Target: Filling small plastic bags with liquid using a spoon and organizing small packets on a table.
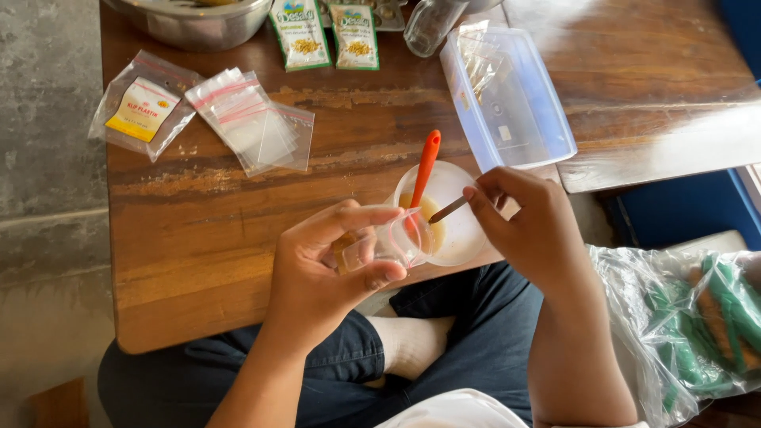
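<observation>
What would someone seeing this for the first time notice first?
Most striking are the two hands at the table's near edge: the left hand holds a small clear plastic bag open, while the right hand dips a thin utensil into a white bowl of yellowish powder. An orange-handled spoon stands in that bowl, and a clear plastic container lies just behind it.

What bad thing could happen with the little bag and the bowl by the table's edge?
The small clear plastic bag, held open by the left hand, is tiny, so powder from the thin spoon in the right hand might spill onto the lap. The white bowl of yellow powder sits near the wooden table's edge and might get knocked off.
</observation>
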